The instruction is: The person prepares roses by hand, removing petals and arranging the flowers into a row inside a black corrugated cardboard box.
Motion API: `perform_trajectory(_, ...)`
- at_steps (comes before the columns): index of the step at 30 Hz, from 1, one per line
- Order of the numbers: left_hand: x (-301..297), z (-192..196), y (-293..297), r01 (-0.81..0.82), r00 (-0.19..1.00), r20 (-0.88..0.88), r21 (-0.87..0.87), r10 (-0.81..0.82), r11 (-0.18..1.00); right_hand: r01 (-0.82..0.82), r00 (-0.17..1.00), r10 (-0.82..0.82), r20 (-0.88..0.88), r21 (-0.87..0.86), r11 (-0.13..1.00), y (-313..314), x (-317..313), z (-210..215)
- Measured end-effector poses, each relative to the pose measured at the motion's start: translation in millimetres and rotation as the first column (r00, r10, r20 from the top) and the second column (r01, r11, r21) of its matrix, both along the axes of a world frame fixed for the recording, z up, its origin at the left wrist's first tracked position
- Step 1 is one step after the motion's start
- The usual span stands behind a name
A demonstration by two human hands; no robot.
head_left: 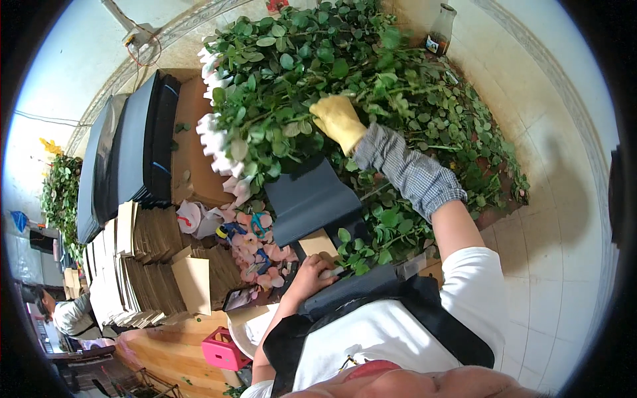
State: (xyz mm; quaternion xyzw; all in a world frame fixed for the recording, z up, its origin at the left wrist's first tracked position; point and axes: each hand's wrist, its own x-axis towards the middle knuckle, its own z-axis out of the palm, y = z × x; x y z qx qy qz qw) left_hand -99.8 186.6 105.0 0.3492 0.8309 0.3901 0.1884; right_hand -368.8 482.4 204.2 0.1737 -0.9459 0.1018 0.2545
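My right hand [340, 124], in a yellow glove with a checked sleeve cover, reaches into a big heap of green leafy stems [292, 79]. Its fingers are curled among the leaves, seemingly round a stem; leaves to its right are blurred by motion. Close to my body, my bare left hand [308, 278] is closed beside a brown cardboard piece [318, 245]. A small pale thing shows at its fingertips, too little to name. Between the hands lies a bent dark grey sheet [312, 199]. More leafy stems [378, 235] lie right of the sheet.
Pink petals [247, 245] and teal-handled scissors [260, 225] lie left of the sheet, near a phone [239, 298]. Stacked brown cardboard [156, 232] and dark sheets [133, 152] stand further left. A glass bottle [440, 30] stands at the back right; a pink stool [224, 346] is below.
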Motion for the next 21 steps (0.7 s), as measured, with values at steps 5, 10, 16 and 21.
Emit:
perform_trajectory(5, -9, 18, 19, 0.031, 0.999, 0.007, 0.041, -0.032, 0.999, 0.130, 0.989, -0.116, -0.090, 0.174, 0.976, 36, -5, -60)
perform_trajectory(10, -2, -4, -2, -0.012, 0.997, -0.076, 0.026, 0.014, 1.000, 0.101, 0.995, -0.098, -0.026, 0.145, 0.984, -18, 18, 37)
perform_trajectory(16, -3, -3, 12, -0.027, 1.000, 0.015, 0.000, 0.027, 1.000, -0.003, 0.998, -0.012, 0.058, 0.251, 0.968, 44, 24, -38)
perform_trajectory(21, -5, -13, 6, 0.030, 0.999, -0.031, 0.037, -0.029, 0.999, 0.003, 0.998, -0.022, 0.056, 0.318, 0.948, 26, 45, -45)
